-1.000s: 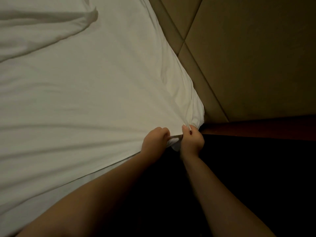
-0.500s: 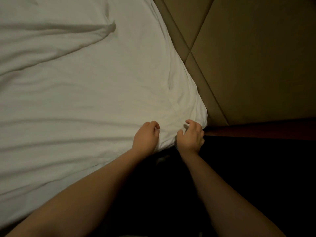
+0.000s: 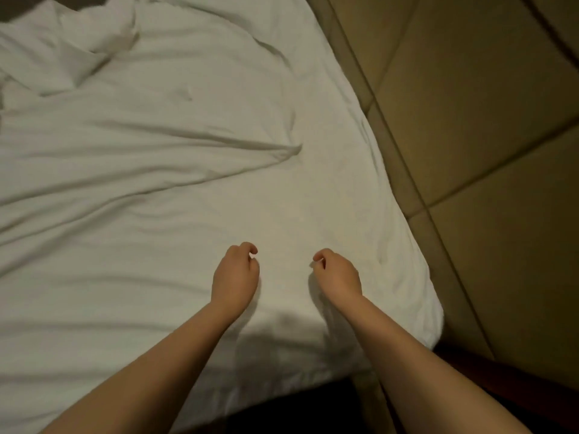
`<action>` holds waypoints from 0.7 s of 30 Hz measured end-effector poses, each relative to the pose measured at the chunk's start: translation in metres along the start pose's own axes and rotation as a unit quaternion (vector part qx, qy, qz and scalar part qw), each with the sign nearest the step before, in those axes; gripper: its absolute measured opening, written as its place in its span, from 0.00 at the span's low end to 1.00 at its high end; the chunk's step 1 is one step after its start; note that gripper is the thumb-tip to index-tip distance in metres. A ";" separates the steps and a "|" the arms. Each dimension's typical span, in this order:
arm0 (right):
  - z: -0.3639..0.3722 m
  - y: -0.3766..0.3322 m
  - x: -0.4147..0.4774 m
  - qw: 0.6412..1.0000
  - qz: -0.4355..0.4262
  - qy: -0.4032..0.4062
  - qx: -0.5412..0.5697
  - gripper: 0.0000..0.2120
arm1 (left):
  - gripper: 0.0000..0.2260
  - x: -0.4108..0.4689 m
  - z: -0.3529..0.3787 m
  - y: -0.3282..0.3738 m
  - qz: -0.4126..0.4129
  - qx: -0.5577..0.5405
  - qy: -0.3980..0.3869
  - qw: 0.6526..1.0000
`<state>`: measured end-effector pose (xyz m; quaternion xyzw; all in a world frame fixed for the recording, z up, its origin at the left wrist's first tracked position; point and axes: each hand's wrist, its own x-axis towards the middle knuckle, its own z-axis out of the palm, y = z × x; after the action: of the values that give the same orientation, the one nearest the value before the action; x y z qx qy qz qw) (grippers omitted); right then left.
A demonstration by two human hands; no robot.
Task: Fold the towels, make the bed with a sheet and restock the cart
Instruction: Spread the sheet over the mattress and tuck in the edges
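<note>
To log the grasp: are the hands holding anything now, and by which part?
Nothing is held. Left hand and right hand are over the sheet, fingers loosely curled, gripping no fabric.

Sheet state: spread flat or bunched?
Spread but not flat: the sheet covers the near corner, with long creases across the middle, and is bunched at top left.

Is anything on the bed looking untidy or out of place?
Yes. The sheet is not flat: long creases run across its middle, and it lies bunched up at the upper left.
</note>
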<state>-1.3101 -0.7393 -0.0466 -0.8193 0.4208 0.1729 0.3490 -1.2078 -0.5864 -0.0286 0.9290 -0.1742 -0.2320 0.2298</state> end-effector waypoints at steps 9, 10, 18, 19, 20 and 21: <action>-0.012 -0.106 0.130 0.995 -0.064 0.078 -0.026 0.18 | 0.15 0.147 -0.041 -0.048 -0.008 0.027 -0.011 1.000; -0.014 -0.117 0.143 0.992 -0.075 0.093 -0.039 0.19 | 0.15 0.156 -0.041 -0.052 0.001 0.026 -0.014 1.000; -0.014 -0.168 0.206 0.979 -0.034 0.181 -0.083 0.24 | 0.22 0.195 -0.032 -0.082 -0.011 0.034 -0.050 0.998; -0.013 -0.166 0.211 0.980 -0.024 0.173 -0.096 0.22 | 0.23 0.198 -0.032 -0.083 -0.005 0.033 -0.032 0.999; -0.013 -0.163 0.215 0.979 -0.021 0.166 -0.116 0.18 | 0.23 0.202 -0.031 -0.085 0.005 0.037 -0.011 0.999; -0.015 -0.160 0.219 0.977 -0.024 0.162 -0.134 0.15 | 0.22 0.206 -0.031 -0.084 0.021 0.044 0.014 0.999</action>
<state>-1.0525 -0.8101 -0.0948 -0.8857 0.4247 0.0843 0.1675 -1.0025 -0.5940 -0.1194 0.9375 -0.2007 -0.2062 0.1959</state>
